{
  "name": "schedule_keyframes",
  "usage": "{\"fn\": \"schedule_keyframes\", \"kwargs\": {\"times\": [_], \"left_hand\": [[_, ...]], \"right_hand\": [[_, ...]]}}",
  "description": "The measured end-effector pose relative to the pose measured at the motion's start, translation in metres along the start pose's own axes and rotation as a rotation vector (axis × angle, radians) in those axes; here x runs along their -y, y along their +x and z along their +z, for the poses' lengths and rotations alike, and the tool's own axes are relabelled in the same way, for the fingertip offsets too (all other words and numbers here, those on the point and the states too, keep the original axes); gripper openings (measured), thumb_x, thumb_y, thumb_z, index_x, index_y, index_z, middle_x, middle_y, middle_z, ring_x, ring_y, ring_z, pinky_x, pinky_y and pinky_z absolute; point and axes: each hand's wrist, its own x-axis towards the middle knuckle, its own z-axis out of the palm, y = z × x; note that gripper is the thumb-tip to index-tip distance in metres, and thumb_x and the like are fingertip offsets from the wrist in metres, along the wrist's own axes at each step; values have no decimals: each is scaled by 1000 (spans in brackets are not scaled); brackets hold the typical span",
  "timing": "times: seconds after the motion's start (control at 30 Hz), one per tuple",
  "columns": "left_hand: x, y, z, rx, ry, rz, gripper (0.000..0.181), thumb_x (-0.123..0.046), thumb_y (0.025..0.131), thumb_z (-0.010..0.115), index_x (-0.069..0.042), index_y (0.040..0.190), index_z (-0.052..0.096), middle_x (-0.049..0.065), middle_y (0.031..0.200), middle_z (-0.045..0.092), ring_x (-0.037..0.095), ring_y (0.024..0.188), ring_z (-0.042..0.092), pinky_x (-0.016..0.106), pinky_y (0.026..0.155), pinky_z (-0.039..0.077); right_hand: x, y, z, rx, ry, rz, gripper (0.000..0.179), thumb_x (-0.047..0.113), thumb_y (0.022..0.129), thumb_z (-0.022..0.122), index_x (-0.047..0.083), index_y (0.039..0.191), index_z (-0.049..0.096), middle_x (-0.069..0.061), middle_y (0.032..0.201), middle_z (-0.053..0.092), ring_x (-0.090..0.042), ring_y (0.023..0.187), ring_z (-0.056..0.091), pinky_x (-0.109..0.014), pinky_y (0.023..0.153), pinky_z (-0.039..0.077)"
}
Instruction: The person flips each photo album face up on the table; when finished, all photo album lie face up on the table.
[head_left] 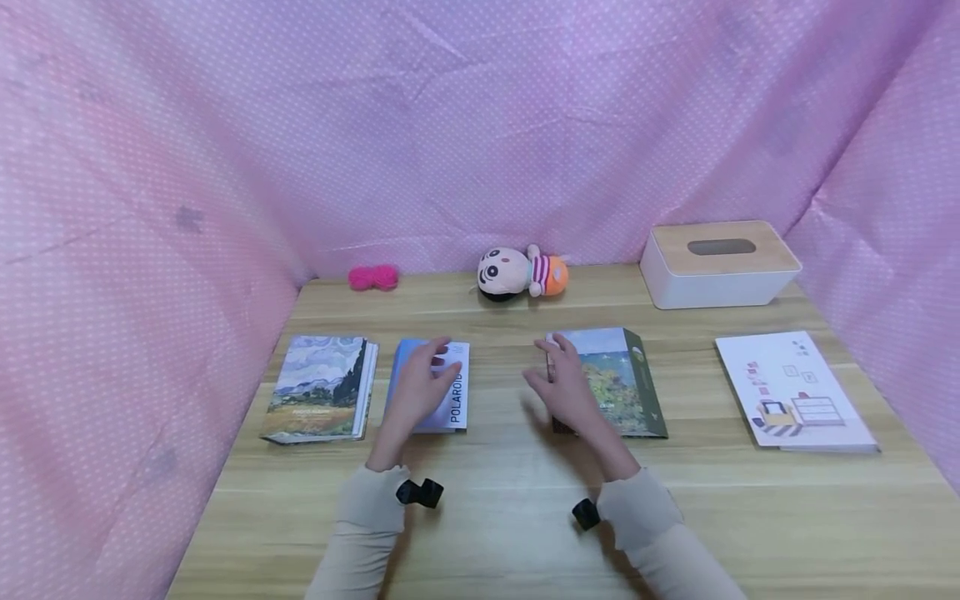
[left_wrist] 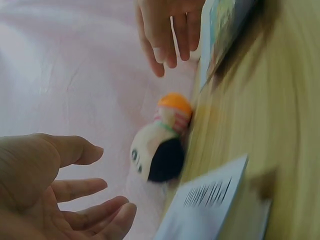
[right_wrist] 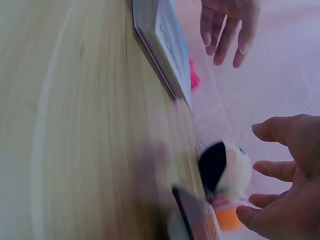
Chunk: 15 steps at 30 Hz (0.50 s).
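On the counter (head_left: 495, 533), a tissue box (head_left: 720, 262) sits by the far right corner. A white book (head_left: 798, 392) lies near the right edge, a landscape book (head_left: 318, 385) near the left; between them lie a green-spined book (head_left: 611, 379) and a blue book (head_left: 457, 400). Over these two hover the right hand (head_left: 567, 387) and left hand (head_left: 422, 387), both released, fingers spread. Along the far edge lie a doll (head_left: 521, 273) and, towards its left corner, a pink bundle (head_left: 372, 277).

- Left hand (left_wrist: 35, 190), fingers apart, near a lettered book (left_wrist: 200, 205)
- Right hand (left_wrist: 157, 22) at top, fingers pointing down
- Plush doll (left_wrist: 152, 142) lying beyond
- Upper right, blurred, probably another book (left_wrist: 226, 32)
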Motion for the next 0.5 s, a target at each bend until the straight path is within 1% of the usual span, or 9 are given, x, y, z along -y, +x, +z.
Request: {"fn": "schedule_keyframes", "kwargs": {"times": [0.1, 0.2, 0.37, 0.43, 0.5], "left_hand": [[-6, -3, 15, 35, -33, 38, 49, -19, 92, 63, -8, 138, 49, 16, 128, 56, 27, 112, 58, 40, 93, 52], [-10, -8, 33, 78, -94, 76, 51, -16, 91, 63, -4, 138, 48, 20, 126, 57, 29, 108, 60, 40, 92, 52], [-16, -15, 64, 183, -148, 74, 56, -20, 91, 63, -2, 141, 43, 20, 127, 56, 29, 112, 58, 42, 97, 49], [-18, -17, 75, 221, -149, 50, 60, -23, 92, 62, -4, 144, 40, 17, 129, 55, 28, 115, 56, 41, 100, 47], [-19, -20, 85, 241, -153, 40, 61, -24, 92, 62, -3, 144, 39, 16, 128, 55, 27, 117, 55, 40, 100, 47]], "right_hand": [[-10, -4, -13, -44, -11, -7, 55, 22, 91, 65, 1, 138, 47, -26, 152, 23, -45, 138, 28, -60, 109, 30], [-21, -10, -27, -67, -21, 14, 55, 20, 91, 64, 0, 139, 45, -27, 153, 20, -46, 139, 24, -62, 108, 29], [-41, -23, -52, -64, -47, 68, 59, 21, 93, 61, -1, 143, 38, -29, 154, 12, -50, 140, 16, -66, 108, 24], [-51, -28, -61, -55, -65, 94, 63, 24, 93, 61, -1, 145, 34, -31, 154, 10, -52, 139, 14, -68, 107, 23], [-61, -35, -69, -38, -78, 126, 67, 26, 93, 60, -3, 146, 30, -32, 154, 9, -54, 138, 13, -68, 107, 22]]}}
